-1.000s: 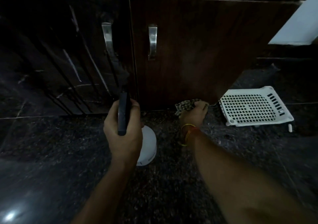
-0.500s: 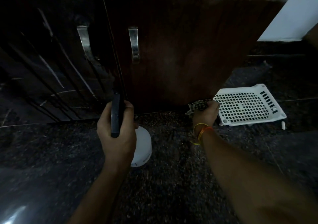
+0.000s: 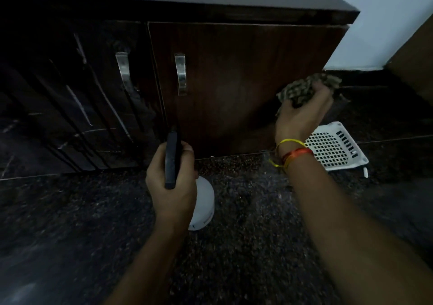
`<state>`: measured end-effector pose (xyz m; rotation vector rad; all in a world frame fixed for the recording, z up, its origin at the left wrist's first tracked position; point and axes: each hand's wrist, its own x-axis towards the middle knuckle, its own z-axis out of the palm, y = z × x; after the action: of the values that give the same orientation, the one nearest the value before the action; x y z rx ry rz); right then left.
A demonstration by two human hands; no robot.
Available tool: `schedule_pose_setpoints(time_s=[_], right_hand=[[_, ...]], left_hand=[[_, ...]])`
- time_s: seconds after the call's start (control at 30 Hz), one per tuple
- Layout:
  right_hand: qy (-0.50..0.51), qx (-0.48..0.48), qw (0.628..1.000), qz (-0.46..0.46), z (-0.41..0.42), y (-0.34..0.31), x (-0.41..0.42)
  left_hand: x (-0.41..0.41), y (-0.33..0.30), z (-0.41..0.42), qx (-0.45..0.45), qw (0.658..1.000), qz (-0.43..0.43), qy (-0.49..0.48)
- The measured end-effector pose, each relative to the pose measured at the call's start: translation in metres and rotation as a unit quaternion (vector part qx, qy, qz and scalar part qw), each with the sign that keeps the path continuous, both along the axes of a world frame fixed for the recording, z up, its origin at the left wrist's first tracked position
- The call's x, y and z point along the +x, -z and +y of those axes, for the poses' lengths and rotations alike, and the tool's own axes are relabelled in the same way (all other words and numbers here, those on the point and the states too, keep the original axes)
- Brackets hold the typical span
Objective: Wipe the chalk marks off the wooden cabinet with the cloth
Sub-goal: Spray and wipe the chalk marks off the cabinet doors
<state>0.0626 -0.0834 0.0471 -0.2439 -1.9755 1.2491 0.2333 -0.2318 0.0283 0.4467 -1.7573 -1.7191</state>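
Note:
The dark wooden cabinet point(image 3: 234, 70) fills the upper half of the view, with two metal handles. Its left door point(image 3: 77, 98) carries pale chalk streaks point(image 3: 79, 105); I see no marks on the right door. My right hand point(image 3: 302, 114) grips a bunched checked cloth point(image 3: 304, 89) against the right door's right edge, partway up. My left hand point(image 3: 173, 182) holds a black phone point(image 3: 172, 161) upright in front of the gap between the doors.
A white round object point(image 3: 203, 201) sits on the dark speckled floor point(image 3: 246, 234) behind my left hand. A white perforated plastic tray point(image 3: 335, 147) lies on the floor right of the cabinet. A pale wall point(image 3: 386, 23) stands at upper right.
My right hand has lifted the cloth from the cabinet's bottom edge up along the right side of the door. The view has tilted upward. My left hand stays put with the phone.

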Motion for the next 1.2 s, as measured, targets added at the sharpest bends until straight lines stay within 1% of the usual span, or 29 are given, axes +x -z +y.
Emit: schedule_pose_setpoints(time_s=[0.1, 0.2, 0.33, 0.47, 0.57, 0.67, 0.73, 0.87, 1.1, 1.2], right_hand=[[0.012, 0.012, 0.998, 0.053, -0.018, -0.036, 0.006], [-0.001, 0.045, 0.995, 0.087, -0.046, -0.060, 0.019], [-0.038, 0.121, 0.986, 0.107, -0.083, -0.062, 0.038], [-0.075, 0.185, 0.978, 0.056, -0.100, -0.035, 0.052], [-0.117, 0.193, 0.974, 0.003, -0.103, -0.003, 0.060], [-0.159, 0.210, 0.962, -0.076, -0.108, 0.026, 0.070], [-0.181, 0.224, 0.954, -0.087, -0.114, 0.036, 0.078], [-0.206, 0.217, 0.953, -0.042, -0.137, 0.023, 0.085], [-0.213, 0.131, 0.968, -0.016, -0.167, -0.002, 0.101], [-0.211, 0.089, 0.973, 0.003, -0.183, -0.024, 0.108]], left_hand=[[0.005, -0.006, 0.000, 0.012, 1.000, 0.004, -0.001], [0.011, -0.011, -0.006, 0.022, 1.000, 0.013, -0.006], [0.019, -0.013, -0.018, 0.021, 0.999, 0.021, -0.018], [0.027, -0.014, -0.029, 0.035, 0.999, 0.013, -0.037], [0.031, -0.011, -0.034, 0.049, 0.998, -0.005, -0.048], [0.033, -0.008, -0.040, 0.041, 0.997, -0.026, -0.059], [0.036, -0.008, -0.044, 0.033, 0.997, -0.031, -0.067], [0.040, -0.015, -0.055, 0.011, 0.998, -0.027, -0.063], [0.042, -0.040, -0.076, -0.024, 0.999, 0.006, -0.029], [0.043, -0.048, -0.087, -0.040, 0.999, 0.017, -0.033]])
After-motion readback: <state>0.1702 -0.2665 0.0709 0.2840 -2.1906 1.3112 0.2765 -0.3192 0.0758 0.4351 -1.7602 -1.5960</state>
